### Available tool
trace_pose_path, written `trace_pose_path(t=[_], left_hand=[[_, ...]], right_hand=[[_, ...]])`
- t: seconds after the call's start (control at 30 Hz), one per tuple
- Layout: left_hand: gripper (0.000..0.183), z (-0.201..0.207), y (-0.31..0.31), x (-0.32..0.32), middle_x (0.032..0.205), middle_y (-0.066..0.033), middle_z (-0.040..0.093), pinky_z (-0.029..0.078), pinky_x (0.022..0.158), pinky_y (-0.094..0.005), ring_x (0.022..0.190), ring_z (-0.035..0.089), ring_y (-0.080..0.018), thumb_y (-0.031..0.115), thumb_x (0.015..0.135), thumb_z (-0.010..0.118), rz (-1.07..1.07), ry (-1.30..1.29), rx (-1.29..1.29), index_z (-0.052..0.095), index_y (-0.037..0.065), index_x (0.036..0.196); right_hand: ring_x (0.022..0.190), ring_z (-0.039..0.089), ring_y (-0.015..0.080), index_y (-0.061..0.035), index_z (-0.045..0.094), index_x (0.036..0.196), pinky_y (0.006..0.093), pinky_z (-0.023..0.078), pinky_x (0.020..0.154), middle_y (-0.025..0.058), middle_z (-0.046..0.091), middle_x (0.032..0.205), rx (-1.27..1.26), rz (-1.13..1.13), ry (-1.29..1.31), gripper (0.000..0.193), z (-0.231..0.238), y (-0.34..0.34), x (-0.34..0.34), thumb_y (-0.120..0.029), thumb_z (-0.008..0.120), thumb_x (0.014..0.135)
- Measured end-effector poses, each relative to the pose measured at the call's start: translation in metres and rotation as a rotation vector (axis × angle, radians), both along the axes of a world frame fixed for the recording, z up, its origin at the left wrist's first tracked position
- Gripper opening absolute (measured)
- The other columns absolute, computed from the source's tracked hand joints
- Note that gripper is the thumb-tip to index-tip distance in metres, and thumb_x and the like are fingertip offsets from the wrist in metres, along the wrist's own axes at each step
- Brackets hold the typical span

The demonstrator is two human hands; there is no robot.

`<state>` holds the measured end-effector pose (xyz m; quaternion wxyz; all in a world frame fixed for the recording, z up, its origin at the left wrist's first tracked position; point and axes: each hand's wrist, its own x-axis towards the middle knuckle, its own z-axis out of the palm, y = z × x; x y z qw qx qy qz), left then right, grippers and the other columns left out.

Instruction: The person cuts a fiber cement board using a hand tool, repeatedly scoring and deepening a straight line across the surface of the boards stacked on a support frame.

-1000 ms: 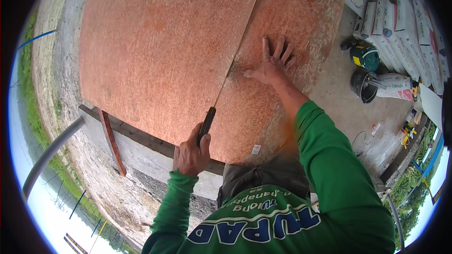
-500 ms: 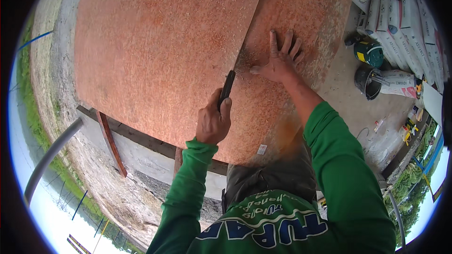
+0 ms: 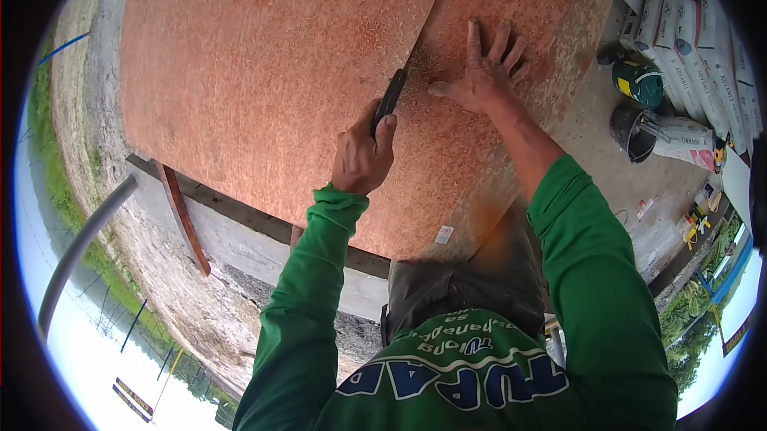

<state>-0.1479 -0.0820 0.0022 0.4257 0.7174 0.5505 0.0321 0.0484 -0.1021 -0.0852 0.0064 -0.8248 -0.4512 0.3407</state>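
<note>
One black-handled tool [image 3: 389, 102] sits in the left hand [image 3: 361, 155], fingers curled tight around it, its front end at the long dark seam [image 3: 432, 11] across the reddish plywood [image 3: 264, 95]. Right of that seam, the right hand [image 3: 483, 83] lies palm down on the wood, fingers spread, gripping nothing. A small white label [image 3: 444, 234] marks the near edge.

We list: board [image 3: 272, 71], wood, matt, rough with loose fibres. Tool [image 3: 389, 99], dark handle, smooth, seemingly plastic. Shirt [image 3: 607, 287], matt cloth, creased. Trousers [image 3: 483, 279], dull cloth. Green pail [image 3: 652, 91], glossy. Floor [image 3: 599, 171], matt, concrete-like. Pole [image 3: 80, 231], smooth; metal or plastic, we cannot tell.
</note>
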Motion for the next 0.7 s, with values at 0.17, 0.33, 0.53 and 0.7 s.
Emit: trace_pose_path(t=[0.17, 0.33, 0.53, 0.7], left_hand=[[0.043, 0.09, -0.074, -0.09, 0.069, -0.0222, 0.058, 0.046, 0.052, -0.0397, 0.061, 0.062, -0.0364, 0.034, 0.091, 0.04, 0.015, 0.166, -0.205, 0.049, 0.004, 0.121], [0.04, 0.119, -0.092, -0.104, 0.067, -0.0208, 0.058, 0.045, 0.049, -0.0387, 0.057, 0.061, -0.0342, 0.031, 0.092, 0.041, -0.018, 0.161, -0.173, 0.05, 0.004, 0.12], [0.026, 0.004, 0.013, 0.006, 0.068, -0.0245, 0.056, 0.043, 0.056, -0.0435, 0.067, 0.057, -0.043, 0.025, 0.09, 0.047, -0.034, 0.075, 0.077, 0.056, 0.001, 0.098], [0.038, 0.086, -0.055, -0.06, 0.078, -0.0237, 0.06, 0.046, 0.056, -0.0434, 0.067, 0.061, -0.0407, 0.028, 0.09, 0.044, -0.005, 0.247, -0.145, 0.052, -0.001, 0.114]], right_hand=[[0.129, -0.015, 0.053, -0.0209, 0.0, 0.144, 0.0719, 0.001, 0.095, 0.0275, -0.015, 0.144, 0.015, -0.028, -0.017, 0.123, -0.018, -0.007, 0.018, -0.063, 0.073, 0.054], [0.128, -0.015, 0.054, -0.0222, 0.002, 0.144, 0.0721, 0.001, 0.095, 0.0276, -0.015, 0.144, 0.044, -0.024, -0.056, 0.122, -0.018, -0.012, 0.018, -0.063, 0.073, 0.055], [0.127, -0.019, 0.0538, -0.022, -0.005, 0.144, 0.0727, 0.001, 0.094, 0.0278, -0.02, 0.142, 0.115, -0.002, 0.022, 0.126, -0.003, 0.002, -0.004, -0.067, 0.072, 0.054], [0.127, -0.02, 0.0528, -0.023, -0.006, 0.144, 0.0722, 0.0, 0.095, 0.0269, -0.019, 0.143, -0.04, -0.005, 0.029, 0.125, -0.018, -0.007, 0.015, -0.064, 0.073, 0.055]])
